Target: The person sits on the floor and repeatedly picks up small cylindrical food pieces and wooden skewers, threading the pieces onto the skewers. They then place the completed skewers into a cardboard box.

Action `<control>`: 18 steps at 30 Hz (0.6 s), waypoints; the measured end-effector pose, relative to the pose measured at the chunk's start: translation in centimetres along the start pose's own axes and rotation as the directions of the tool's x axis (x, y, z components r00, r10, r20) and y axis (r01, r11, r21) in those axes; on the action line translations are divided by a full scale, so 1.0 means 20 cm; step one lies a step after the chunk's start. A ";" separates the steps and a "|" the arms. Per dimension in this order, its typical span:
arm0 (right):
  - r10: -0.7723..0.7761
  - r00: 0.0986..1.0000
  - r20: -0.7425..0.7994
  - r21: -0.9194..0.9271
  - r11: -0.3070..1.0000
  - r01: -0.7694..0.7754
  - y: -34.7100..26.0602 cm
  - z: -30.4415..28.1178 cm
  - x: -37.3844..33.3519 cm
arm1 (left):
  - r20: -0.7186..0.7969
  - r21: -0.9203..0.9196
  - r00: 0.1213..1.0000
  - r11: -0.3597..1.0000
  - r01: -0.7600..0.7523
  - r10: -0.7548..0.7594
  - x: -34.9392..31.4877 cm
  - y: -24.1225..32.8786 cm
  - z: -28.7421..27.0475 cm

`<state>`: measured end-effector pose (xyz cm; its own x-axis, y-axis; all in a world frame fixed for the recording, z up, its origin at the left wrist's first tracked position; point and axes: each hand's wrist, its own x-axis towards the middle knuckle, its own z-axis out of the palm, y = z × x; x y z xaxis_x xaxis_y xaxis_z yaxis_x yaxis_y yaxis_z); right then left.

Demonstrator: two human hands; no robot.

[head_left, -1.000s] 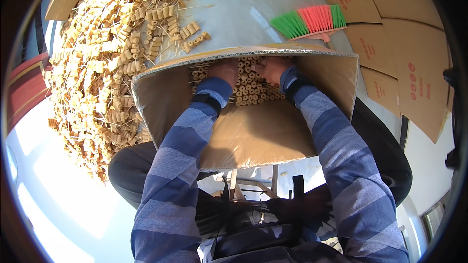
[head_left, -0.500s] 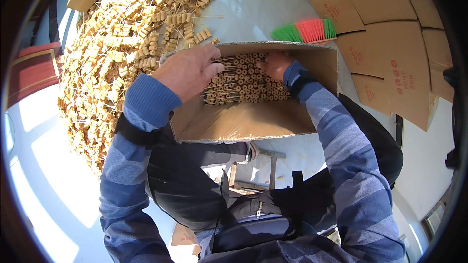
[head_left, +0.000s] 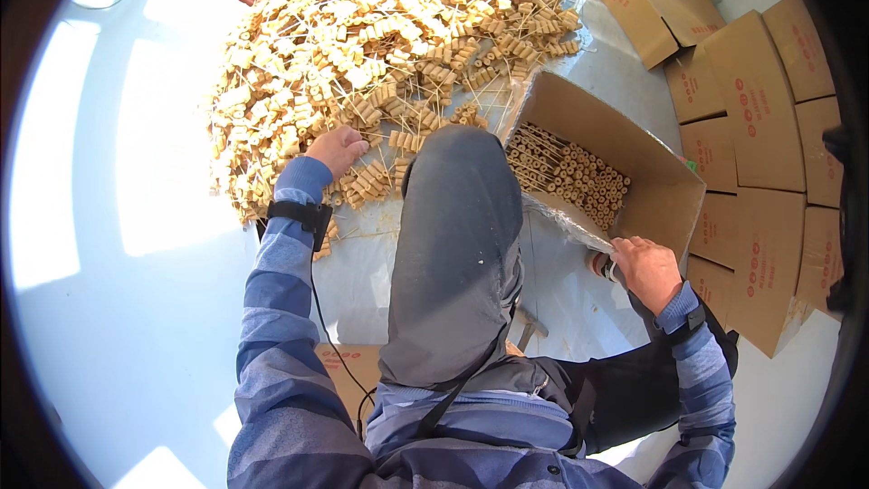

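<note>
A big heap of skewers [head_left: 362, 54], tan ridged rolls threaded on thin sticks, spreads over the floor at the upper left and middle. My left hand [head_left: 335, 150] is at the near edge of this heap, fingers curled together among the skewers; what they hold is hidden. To the right, an open cardboard box [head_left: 665, 204] sits tilted beside my raised knee. Inside it, packed skewers [head_left: 570, 172] lie in rows, with the round roll ends and some sticks showing. My right hand [head_left: 647, 270] grips the box's near rim, fingers over the edge.
Several printed cardboard boxes [head_left: 756, 127] are stacked along the right side. Another carton [head_left: 652, 4] stands at the upper right. My knee [head_left: 457, 208] rises between the heap and the open box. A dark cord [head_left: 330, 340] hangs by my left forearm.
My left hand has left the box and moved to the heap. My right hand has gone from the packed skewers to the box's rim. The view has turned left; the box now appears farther right.
</note>
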<state>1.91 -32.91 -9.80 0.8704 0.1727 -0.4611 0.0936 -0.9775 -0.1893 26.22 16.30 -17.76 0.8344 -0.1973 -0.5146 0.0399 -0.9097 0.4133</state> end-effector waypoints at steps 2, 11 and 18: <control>0.038 0.996 -0.078 -0.004 0.999 -0.038 -0.01 0.04 0.00 | 0.059 -0.040 0.997 0.998 0.048 -0.046 -0.02 -0.18 0.21; 0.036 0.999 0.015 -0.002 0.999 -0.036 -0.02 0.03 0.00 | -0.265 0.019 0.963 0.998 0.059 -0.051 0.21 -0.34 0.67; 0.122 0.990 0.070 -0.012 0.993 -0.121 -0.01 0.08 0.04 | -0.173 0.373 0.985 0.927 0.045 0.022 0.52 -0.28 0.65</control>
<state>1.72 -32.41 -11.49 0.8392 0.0603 -0.5405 -0.0069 -0.9926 -0.1213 27.53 14.63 -35.34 0.9175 -0.1513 -0.3679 -0.1307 -0.9882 0.0803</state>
